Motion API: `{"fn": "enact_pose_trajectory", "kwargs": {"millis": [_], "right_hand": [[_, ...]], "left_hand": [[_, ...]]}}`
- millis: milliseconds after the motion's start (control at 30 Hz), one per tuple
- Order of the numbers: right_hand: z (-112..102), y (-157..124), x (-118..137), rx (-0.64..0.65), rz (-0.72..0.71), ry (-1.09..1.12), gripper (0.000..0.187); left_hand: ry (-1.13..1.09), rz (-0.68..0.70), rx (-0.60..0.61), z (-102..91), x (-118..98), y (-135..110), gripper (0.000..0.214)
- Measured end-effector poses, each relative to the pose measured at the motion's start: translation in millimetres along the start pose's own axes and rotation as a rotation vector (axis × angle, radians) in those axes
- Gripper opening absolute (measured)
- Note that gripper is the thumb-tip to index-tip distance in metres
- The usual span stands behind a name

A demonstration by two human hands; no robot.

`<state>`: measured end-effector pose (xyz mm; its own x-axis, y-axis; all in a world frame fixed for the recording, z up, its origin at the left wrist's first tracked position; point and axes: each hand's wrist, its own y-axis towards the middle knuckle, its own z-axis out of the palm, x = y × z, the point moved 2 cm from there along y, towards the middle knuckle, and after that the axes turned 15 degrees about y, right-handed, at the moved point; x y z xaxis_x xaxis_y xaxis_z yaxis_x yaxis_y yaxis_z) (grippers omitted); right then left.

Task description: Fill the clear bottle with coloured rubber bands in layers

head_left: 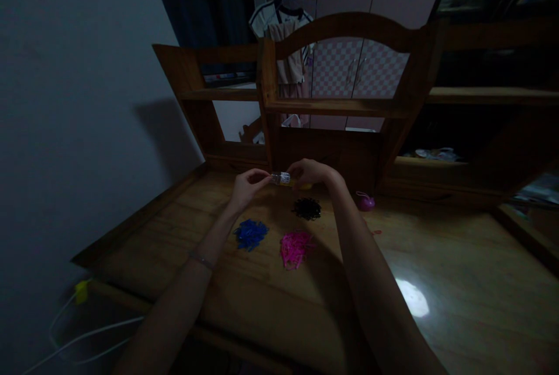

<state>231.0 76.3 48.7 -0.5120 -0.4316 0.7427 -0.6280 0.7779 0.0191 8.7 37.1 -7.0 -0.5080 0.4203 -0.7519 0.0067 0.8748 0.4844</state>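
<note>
My left hand (248,186) pinches the left end of a small shiny clear packet (280,178) held above the wooden desk. At its other end, my right hand (309,171) has its fingers closed around a yellowish part. Dim light keeps me from telling exactly what this packet is. Below my hands lie three loose piles of thin, band-like pieces: a black pile (307,208) nearest the right hand, a blue pile (251,234) under the left wrist, and a pink pile (296,249) closer to me.
A purple object with a pale loop (365,202) stands right of my right forearm, near a small reddish loop (377,232). Wooden shelving (332,108) rises along the desk's back. A wall (105,130) borders the left side. White cables (87,337) hang at lower left.
</note>
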Motion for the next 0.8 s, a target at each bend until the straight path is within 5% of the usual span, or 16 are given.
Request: {"fn": "enact_pose_trajectory", "kwargs": {"millis": [633, 800], "right_hand": [[0.8, -0.3, 2.6, -0.007, -0.001, -0.014, 0.048], [-0.5, 0.6, 0.4, -0.103, -0.083, 0.124, 0.044]], "left_hand": [[0.016, 0.008, 0.119, 4.3, -10.2, -5.7, 0.032], [-0.018, 0.049, -0.127, -3.5, -13.2, -2.0, 0.03]]}}
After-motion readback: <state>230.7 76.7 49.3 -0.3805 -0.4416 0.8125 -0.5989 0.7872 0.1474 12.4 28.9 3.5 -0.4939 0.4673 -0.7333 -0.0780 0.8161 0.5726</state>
